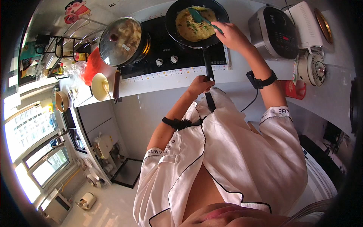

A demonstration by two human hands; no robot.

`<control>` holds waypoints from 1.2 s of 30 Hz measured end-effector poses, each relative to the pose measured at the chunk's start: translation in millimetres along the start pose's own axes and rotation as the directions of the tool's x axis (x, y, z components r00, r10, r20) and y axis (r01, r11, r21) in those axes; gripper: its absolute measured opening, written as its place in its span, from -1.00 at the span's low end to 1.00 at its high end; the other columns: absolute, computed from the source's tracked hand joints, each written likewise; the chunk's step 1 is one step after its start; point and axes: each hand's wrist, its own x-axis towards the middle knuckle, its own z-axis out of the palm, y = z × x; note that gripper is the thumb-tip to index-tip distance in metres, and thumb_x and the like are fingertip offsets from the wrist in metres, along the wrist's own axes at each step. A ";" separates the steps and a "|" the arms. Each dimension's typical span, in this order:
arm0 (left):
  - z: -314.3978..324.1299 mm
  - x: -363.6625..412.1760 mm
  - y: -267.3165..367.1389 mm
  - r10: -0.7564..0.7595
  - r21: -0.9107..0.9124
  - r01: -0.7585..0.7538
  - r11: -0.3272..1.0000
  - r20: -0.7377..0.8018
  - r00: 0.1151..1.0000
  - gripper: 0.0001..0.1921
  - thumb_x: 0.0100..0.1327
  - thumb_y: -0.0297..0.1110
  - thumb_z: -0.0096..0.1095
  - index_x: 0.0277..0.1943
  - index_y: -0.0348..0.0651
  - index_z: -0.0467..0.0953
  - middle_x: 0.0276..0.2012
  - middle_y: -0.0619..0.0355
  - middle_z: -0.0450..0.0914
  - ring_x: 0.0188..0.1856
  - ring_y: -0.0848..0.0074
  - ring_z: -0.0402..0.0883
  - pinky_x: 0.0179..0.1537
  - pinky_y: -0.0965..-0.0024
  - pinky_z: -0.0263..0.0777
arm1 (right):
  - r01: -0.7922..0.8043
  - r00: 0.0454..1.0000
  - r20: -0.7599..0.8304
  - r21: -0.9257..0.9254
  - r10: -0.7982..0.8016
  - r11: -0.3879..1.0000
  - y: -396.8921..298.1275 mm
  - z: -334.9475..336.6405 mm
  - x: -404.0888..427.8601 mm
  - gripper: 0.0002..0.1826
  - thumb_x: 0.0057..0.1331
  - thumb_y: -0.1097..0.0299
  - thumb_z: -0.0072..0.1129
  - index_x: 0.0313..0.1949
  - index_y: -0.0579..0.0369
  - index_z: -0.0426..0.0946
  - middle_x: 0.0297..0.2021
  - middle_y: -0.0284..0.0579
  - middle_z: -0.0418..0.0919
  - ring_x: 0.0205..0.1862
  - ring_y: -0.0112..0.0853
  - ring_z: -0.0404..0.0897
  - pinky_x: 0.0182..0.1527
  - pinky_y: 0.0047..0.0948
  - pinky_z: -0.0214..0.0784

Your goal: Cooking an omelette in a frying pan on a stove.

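My left hand (pixel 202 84) grips the black handle (pixel 208 62) of a frying pan (pixel 169 28) near its end. The pan stands on the right side of a black gas hob (pixel 166 66). In it lies a yellow egg-like mixture (pixel 184 31) with pale shreds and green bits. My right hand (pixel 231 34) holds a dark green spatula (pixel 195 14), whose head rests on the food. On the left burner sits a pot under a glass lid (pixel 120 41); chunky food shows through the lid, and a flame (pixel 146 46) glows beside it.
A rice cooker (pixel 273 34) and a white appliance (pixel 306 27) stand right of the hob. A cream bowl (pixel 99 86) with a utensil and a red plastic bag (pixel 92 66) lie left, near the pot's wooden handle (pixel 116 85). A lower cabinet door (pixel 127 173) hangs open.
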 end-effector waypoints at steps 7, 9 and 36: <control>0.9 1.8 -4.6 -0.016 -0.015 0.016 1.000 -0.017 1.000 -0.77 0.37 -0.30 0.42 -0.29 -0.32 0.63 -0.46 0.21 0.60 -0.43 0.58 0.55 -0.35 0.44 0.47 | -0.057 0.998 0.035 0.025 0.056 0.998 -21.9 -6.1 -37.7 -0.64 0.45 0.39 0.13 0.17 0.30 0.52 -0.16 0.28 0.69 -0.13 0.12 0.69 -0.06 -0.02 0.54; 2.6 0.1 -2.0 -0.014 -0.023 0.014 1.000 -0.020 1.000 -0.77 0.37 -0.30 0.42 -0.30 -0.31 0.63 -0.46 0.21 0.60 -0.43 0.58 0.55 -0.35 0.45 0.47 | -0.115 0.991 0.072 0.052 0.111 0.992 -27.7 -6.0 -46.2 -0.64 0.45 0.40 0.14 0.17 0.31 0.51 -0.16 0.28 0.69 -0.15 0.13 0.69 -0.06 -0.01 0.54; 5.1 0.6 -6.9 0.069 -0.010 -0.070 0.997 -0.057 0.996 -0.68 0.34 -0.31 0.37 -0.48 -0.30 0.50 -0.63 0.16 0.53 -0.66 0.53 0.45 -0.56 0.36 0.28 | -0.074 0.995 -0.066 0.027 0.075 0.997 -6.8 9.5 -4.3 -0.63 0.47 0.34 0.14 0.18 0.25 0.55 -0.35 0.31 0.67 -0.31 0.12 0.69 -0.22 -0.01 0.52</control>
